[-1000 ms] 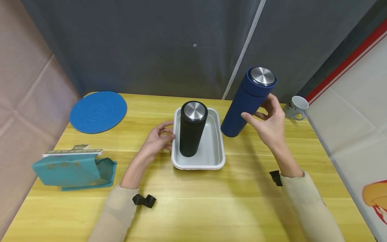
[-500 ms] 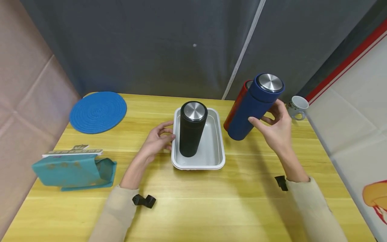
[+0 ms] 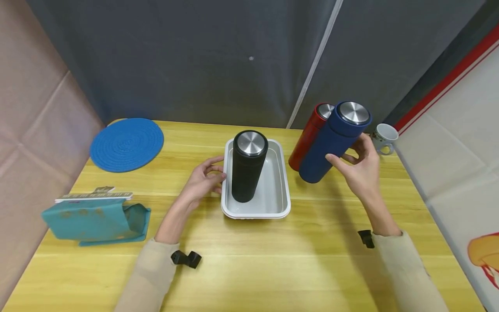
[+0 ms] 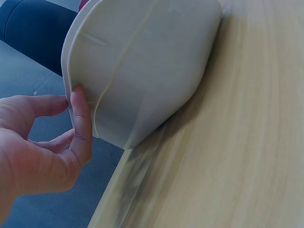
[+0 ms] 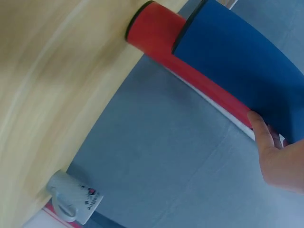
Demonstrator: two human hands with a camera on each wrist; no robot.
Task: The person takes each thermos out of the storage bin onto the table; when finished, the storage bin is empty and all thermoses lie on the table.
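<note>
Wooden tabletop (image 3: 273, 255) w/ black flask (image 3: 247, 167) already standing in white tray (image 3: 281, 200), left hand (image 3: 202, 180) w/ relaxed fingers touching tray rim, while right hand (image 3: 360, 167) is gripping blue flask (image 3: 334, 141), tilted & airborne beside red flask (image 3: 309, 136), neither in tray.

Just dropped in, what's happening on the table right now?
A person's right hand holds a blue flask tilted, beside a red flask standing on the wooden table. The left hand touches the left rim of a white tray, where a black flask stands upright.
</note>
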